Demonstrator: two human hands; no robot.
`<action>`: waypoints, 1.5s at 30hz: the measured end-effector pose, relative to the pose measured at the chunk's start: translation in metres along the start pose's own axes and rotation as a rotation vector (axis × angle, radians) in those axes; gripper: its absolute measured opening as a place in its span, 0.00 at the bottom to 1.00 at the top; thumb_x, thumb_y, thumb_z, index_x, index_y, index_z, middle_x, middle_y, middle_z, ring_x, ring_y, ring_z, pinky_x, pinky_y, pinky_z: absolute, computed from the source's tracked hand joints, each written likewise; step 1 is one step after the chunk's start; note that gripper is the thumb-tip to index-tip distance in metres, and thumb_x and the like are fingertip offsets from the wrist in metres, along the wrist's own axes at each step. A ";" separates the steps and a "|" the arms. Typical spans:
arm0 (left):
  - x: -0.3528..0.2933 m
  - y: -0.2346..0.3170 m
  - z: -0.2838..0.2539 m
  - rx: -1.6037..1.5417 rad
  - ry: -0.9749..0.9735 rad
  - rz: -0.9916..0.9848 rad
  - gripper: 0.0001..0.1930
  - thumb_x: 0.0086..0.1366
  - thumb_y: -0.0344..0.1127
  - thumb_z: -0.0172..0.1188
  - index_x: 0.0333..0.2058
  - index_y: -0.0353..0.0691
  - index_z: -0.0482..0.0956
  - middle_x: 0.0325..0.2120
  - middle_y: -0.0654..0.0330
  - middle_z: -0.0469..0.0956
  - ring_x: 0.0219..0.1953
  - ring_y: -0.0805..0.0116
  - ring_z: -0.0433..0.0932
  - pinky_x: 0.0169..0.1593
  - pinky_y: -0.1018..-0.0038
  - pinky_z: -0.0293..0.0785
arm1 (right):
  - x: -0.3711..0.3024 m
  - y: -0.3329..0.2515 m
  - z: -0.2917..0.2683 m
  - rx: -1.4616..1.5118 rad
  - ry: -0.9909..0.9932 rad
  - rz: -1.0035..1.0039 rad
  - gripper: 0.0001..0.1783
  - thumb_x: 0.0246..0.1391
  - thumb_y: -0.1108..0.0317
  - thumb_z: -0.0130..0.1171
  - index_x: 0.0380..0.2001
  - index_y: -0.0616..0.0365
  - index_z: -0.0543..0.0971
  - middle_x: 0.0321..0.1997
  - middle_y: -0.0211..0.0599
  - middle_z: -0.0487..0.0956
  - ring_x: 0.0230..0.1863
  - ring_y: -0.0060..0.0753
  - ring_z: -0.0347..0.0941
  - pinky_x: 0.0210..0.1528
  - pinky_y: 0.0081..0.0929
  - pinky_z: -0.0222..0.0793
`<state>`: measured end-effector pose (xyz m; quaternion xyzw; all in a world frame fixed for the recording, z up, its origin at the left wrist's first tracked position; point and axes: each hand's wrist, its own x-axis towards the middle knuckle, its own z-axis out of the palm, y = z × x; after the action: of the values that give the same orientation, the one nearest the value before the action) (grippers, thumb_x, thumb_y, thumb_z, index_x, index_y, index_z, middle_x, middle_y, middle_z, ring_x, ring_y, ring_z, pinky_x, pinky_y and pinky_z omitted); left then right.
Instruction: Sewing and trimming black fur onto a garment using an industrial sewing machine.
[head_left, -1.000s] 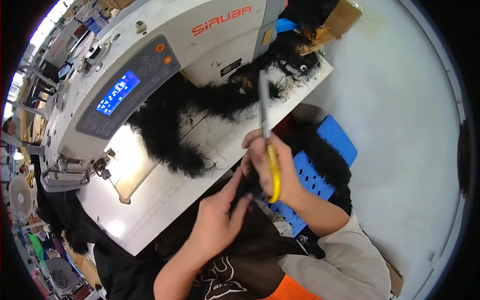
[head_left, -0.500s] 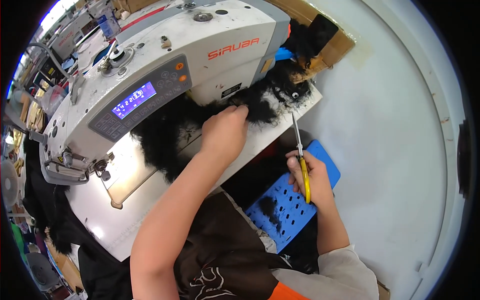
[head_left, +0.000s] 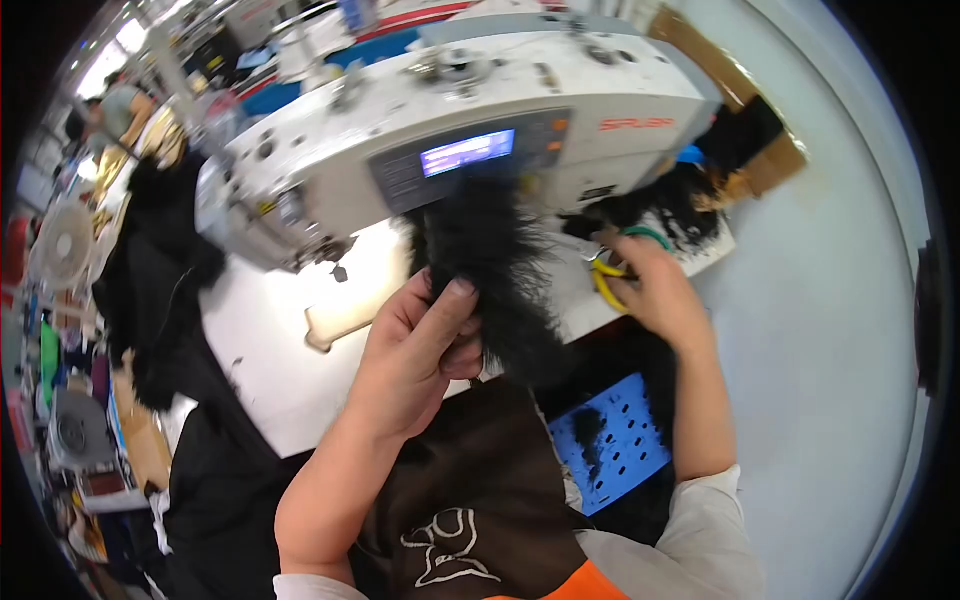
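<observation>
Pinching a strip of black fur (head_left: 497, 280) between thumb and fingers, the left hand (head_left: 420, 355) held it up in front of the sewing machine (head_left: 470, 130), so the fluffy strip stood roughly upright and covered part of the grey control panel (head_left: 465, 160) with its lit blue screen. The fur's lower end hung down past the table (head_left: 270, 340) edge, just above the brown apron (head_left: 480, 500) on the person's lap. The right hand (head_left: 655, 290) rested at the far right of the table, its fingers curled around the yellow handles of a pair of scissors (head_left: 612, 268); whether the blades were parted I could not tell. More black fur (head_left: 660, 205) lay heaped on the table just beyond that hand, beside the machine's base. A blue plastic crate (head_left: 610, 440) with round holes sat below the table edge, under the right forearm. Dark cloth (head_left: 160, 270) was piled at the left end of the table.
</observation>
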<state>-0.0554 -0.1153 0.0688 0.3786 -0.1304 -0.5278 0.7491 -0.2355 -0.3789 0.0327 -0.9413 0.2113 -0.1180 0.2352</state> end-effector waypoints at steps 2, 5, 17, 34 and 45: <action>-0.020 0.008 -0.013 -0.015 0.054 0.019 0.07 0.82 0.40 0.56 0.45 0.46 0.72 0.28 0.70 0.67 0.24 0.79 0.60 0.28 0.79 0.55 | 0.018 0.001 0.001 -0.024 -0.022 -0.026 0.30 0.53 0.78 0.67 0.62 0.55 0.79 0.47 0.50 0.81 0.52 0.54 0.80 0.56 0.44 0.76; -0.041 0.013 -0.030 -0.058 0.120 0.020 0.07 0.82 0.40 0.55 0.46 0.46 0.72 0.28 0.69 0.68 0.24 0.79 0.60 0.29 0.79 0.57 | 0.036 -0.010 0.002 -0.042 -0.052 -0.009 0.28 0.54 0.78 0.65 0.60 0.57 0.81 0.54 0.52 0.82 0.57 0.59 0.77 0.62 0.45 0.73; -0.077 -0.021 -0.082 0.146 0.226 0.163 0.10 0.83 0.38 0.55 0.52 0.38 0.75 0.28 0.69 0.72 0.25 0.82 0.63 0.28 0.81 0.60 | 0.018 -0.192 0.097 0.728 -0.158 -0.211 0.15 0.62 0.67 0.72 0.47 0.65 0.84 0.39 0.40 0.86 0.37 0.27 0.81 0.41 0.25 0.76; -0.126 0.000 -0.123 0.486 0.358 0.317 0.12 0.84 0.34 0.51 0.49 0.34 0.82 0.42 0.69 0.81 0.43 0.80 0.74 0.51 0.79 0.71 | 0.042 -0.228 0.156 1.142 -0.514 -0.029 0.08 0.69 0.73 0.61 0.42 0.68 0.85 0.36 0.26 0.85 0.38 0.14 0.75 0.42 0.21 0.73; -0.114 0.003 -0.127 1.404 0.573 0.603 0.12 0.66 0.20 0.62 0.47 0.27 0.78 0.50 0.42 0.76 0.43 0.44 0.79 0.47 0.64 0.77 | 0.036 -0.248 0.154 1.245 -0.290 0.065 0.23 0.69 0.66 0.67 0.61 0.67 0.75 0.45 0.35 0.85 0.43 0.21 0.81 0.37 0.19 0.77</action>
<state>-0.0244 0.0410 0.0085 0.8286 -0.3306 0.0184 0.4514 -0.0693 -0.1360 0.0269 -0.6280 0.0975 -0.0831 0.7676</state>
